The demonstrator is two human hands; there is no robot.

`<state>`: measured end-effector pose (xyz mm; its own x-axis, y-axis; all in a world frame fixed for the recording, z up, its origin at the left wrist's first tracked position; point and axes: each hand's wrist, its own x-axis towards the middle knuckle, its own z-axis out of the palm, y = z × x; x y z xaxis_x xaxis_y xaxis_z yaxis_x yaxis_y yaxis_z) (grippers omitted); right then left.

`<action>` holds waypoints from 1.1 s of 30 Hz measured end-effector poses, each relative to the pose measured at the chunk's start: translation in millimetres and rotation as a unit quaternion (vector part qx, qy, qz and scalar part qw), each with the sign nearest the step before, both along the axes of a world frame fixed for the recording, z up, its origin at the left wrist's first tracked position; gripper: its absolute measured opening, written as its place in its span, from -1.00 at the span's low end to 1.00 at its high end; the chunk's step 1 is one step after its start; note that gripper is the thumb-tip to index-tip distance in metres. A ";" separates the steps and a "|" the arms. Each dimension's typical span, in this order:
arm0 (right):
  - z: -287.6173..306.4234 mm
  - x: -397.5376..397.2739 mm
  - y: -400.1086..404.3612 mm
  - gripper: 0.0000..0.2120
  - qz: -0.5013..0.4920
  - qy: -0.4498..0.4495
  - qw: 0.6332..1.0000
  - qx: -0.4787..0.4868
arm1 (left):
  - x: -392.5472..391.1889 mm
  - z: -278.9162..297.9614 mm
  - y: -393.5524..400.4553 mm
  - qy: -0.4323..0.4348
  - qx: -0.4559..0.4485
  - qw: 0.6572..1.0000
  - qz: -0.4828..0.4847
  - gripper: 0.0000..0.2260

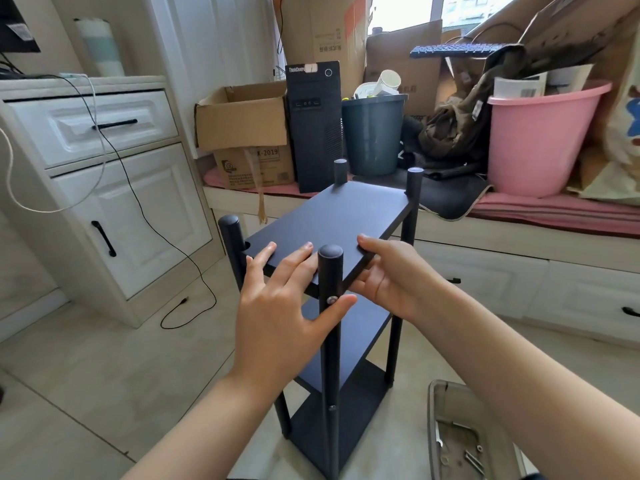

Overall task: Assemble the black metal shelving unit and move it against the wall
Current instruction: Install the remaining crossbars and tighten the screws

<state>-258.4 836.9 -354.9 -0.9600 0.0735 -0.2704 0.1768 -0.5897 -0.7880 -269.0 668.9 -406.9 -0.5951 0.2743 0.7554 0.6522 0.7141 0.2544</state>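
At frame centre, the black shelving unit (pixel 332 271) stood upright on the tile floor. The left hand (pixel 280 306) lay spread wide on its top shelf (pixel 332 220); the right hand (pixel 388 275) pinched that shelf's edge, likely to steady or lift it. A white cabinet (pixel 104 202) stood left, a cluttered window bench (pixel 485 216) behind, and a parts tray (pixel 467 441) at lower right.

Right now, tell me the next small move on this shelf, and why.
Probably close both hands on the top board to lift or shift the shelf. It stands whole on its posts. The left hand lies open over the near edge, and the right hand already pinches that edge.
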 end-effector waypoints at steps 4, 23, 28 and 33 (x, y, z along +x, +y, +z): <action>-6.4 1.7 2.2 -0.75 -0.003 0.018 1.000 -0.020 | -0.4 0.4 0.2 -0.004 0.000 1.000 -0.012 -0.43; -53.1 -30.6 62.8 -0.67 -0.172 -0.041 0.914 0.365 | -47.2 53.3 -81.8 -0.317 0.026 0.942 -0.106 -0.50; -57.2 -40.3 68.9 -0.45 -0.154 -0.022 0.882 0.444 | -65.9 79.8 -94.7 -0.358 -0.084 0.923 -0.111 -0.41; -74.4 -33.9 74.6 -0.53 -0.101 0.020 0.883 0.458 | -81.0 98.8 -103.6 -0.401 -0.172 0.892 -0.117 -0.36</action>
